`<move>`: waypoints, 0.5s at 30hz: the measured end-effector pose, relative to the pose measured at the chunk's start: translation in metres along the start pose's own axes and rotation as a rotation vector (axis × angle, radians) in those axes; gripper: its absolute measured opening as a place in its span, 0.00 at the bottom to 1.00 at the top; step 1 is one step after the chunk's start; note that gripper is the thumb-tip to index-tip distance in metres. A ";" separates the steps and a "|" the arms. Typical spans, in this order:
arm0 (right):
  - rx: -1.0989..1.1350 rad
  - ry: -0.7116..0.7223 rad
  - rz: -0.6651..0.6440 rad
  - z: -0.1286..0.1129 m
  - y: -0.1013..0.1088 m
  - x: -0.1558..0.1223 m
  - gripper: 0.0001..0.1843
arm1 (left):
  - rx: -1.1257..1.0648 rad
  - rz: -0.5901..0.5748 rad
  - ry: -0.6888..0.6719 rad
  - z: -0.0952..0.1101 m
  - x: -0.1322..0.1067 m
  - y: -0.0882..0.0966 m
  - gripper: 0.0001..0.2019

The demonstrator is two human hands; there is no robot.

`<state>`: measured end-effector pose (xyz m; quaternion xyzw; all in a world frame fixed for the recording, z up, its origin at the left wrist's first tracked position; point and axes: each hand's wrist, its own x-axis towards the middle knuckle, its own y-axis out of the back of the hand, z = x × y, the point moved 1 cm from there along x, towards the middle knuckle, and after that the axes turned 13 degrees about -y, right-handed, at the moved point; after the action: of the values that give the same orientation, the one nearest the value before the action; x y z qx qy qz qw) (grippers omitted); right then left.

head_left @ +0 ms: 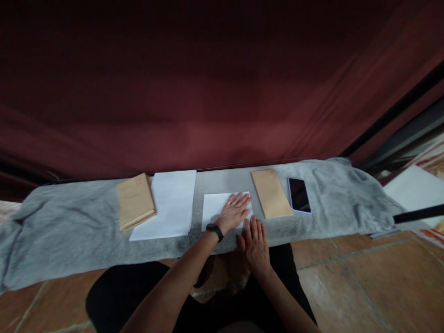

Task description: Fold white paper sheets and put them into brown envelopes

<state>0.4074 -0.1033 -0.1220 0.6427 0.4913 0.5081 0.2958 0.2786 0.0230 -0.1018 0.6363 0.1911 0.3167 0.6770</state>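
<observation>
Presently I see the left hand (233,213) spread flat on white paper (212,206) and the right hand (255,245) loosely outstretched, unclenched, at the near edge of the grey cloth-covered surface (326,203).

A red backdrop (208,101) darkens upward; the floor (371,282) is brown tile.

No readable text; small reddish mark (139,181) on brown envelope stack (136,205) too faint to make out.

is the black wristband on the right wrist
No, the black wristband is on the wrist of the left hand, which rests on the small white paper.
</observation>
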 end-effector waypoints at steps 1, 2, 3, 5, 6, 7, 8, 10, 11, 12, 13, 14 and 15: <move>-0.005 0.001 -0.002 0.000 0.001 0.000 0.36 | -0.005 0.001 0.009 -0.002 0.003 0.000 0.27; -0.009 0.002 -0.003 -0.001 0.001 0.001 0.36 | -0.011 0.001 0.021 -0.003 0.006 0.000 0.27; -0.013 0.003 -0.004 -0.001 0.002 0.001 0.36 | -0.015 0.002 0.034 -0.005 0.008 0.000 0.28; -0.018 0.008 -0.005 -0.001 0.003 0.001 0.36 | -0.016 0.008 0.069 -0.008 0.009 0.000 0.29; -0.018 0.008 -0.005 -0.002 0.003 0.001 0.36 | -0.012 0.016 0.087 -0.009 0.008 0.000 0.30; -0.016 0.007 -0.003 -0.002 0.003 0.001 0.36 | -0.006 0.025 0.106 -0.010 0.005 0.001 0.30; -0.014 0.005 -0.001 -0.002 0.003 0.001 0.37 | 0.003 0.035 0.124 -0.011 0.002 0.001 0.31; -0.010 0.005 0.004 -0.001 0.002 0.001 0.37 | 0.028 0.051 0.163 -0.012 -0.006 0.002 0.31; -0.010 0.006 0.008 -0.001 0.001 0.001 0.37 | 0.043 0.056 0.189 -0.013 -0.011 0.003 0.32; -0.010 0.008 0.013 -0.001 0.001 0.001 0.37 | 0.060 0.059 0.220 -0.014 -0.016 0.004 0.33; -0.011 0.011 0.018 -0.001 0.001 0.001 0.37 | 0.076 0.061 0.252 -0.015 -0.021 0.004 0.33; -0.010 0.015 0.024 -0.001 0.000 0.000 0.37 | 0.090 0.062 0.283 -0.015 -0.026 0.004 0.34; -0.008 0.019 0.030 -0.001 0.000 0.000 0.38 | 0.103 0.062 0.308 -0.016 -0.031 0.005 0.34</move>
<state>0.4068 -0.1035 -0.1216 0.6439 0.4821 0.5207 0.2860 0.2445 0.0141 -0.1034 0.6195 0.2890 0.4209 0.5962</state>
